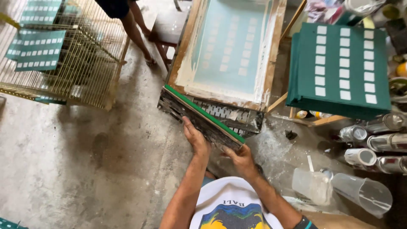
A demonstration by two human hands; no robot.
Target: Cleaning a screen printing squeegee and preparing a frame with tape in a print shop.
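From the head camera, the chief risk looks to be a smear or a slip: the squeegee, a long wooden bar with a green rubber blade along its upper edge, is held tilted at the near end of the printing screen, and its paint-caked wood could slide under the fingers, dragging ink unevenly across the pale mesh. A second hazard, as I judge it, is the screen frame shifting on the worktop beneath it, since both hands bear on the same end; that would blur the rows of small white rectangles. The stack of green printed sheets lies just beside the screen on the right, near enough that a flick of wet ink might spot it. The left hand is curled over the squeegee's lower edge near the middle of the bar, fingers folded round the wood, thumb side up. The right hand grips the bar's right end, fingers closed under it and knuckles toward the camera. Metal cans and a clear plastic jug lie on the floor close to the right elbow, where a backward pull could knock them. Another person's legs stand beyond, beside a wire drying rack.
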